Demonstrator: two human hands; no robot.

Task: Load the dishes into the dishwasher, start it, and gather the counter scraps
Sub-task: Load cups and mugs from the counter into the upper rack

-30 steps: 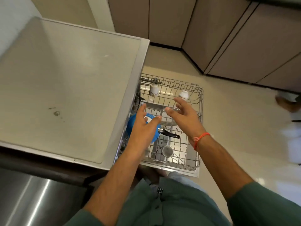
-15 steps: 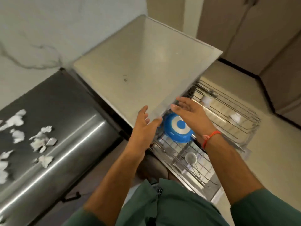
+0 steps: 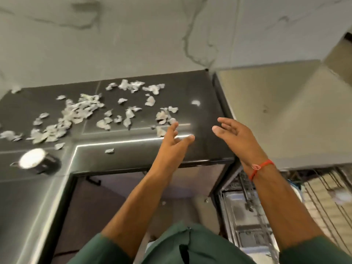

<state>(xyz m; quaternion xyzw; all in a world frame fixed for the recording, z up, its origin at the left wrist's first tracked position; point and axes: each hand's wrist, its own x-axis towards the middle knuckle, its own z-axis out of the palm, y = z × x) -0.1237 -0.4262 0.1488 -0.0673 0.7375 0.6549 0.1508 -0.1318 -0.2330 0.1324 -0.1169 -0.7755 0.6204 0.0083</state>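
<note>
While your left hand (image 3: 172, 141) and right hand (image 3: 236, 136) hover empty, each grip apart, paper scraps (image 3: 80, 113) lie left on the table (image 3: 200, 119).

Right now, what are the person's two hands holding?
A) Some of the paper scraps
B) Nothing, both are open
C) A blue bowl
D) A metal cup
B: the left hand and right hand hang open-fingered above the dark counter, gripping nothing.

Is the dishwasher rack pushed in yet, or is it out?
Out. The wire rack juts past the counter edge at lower right, beside the right hand's wrist, with a dish on it. Both hands are off it.
</note>
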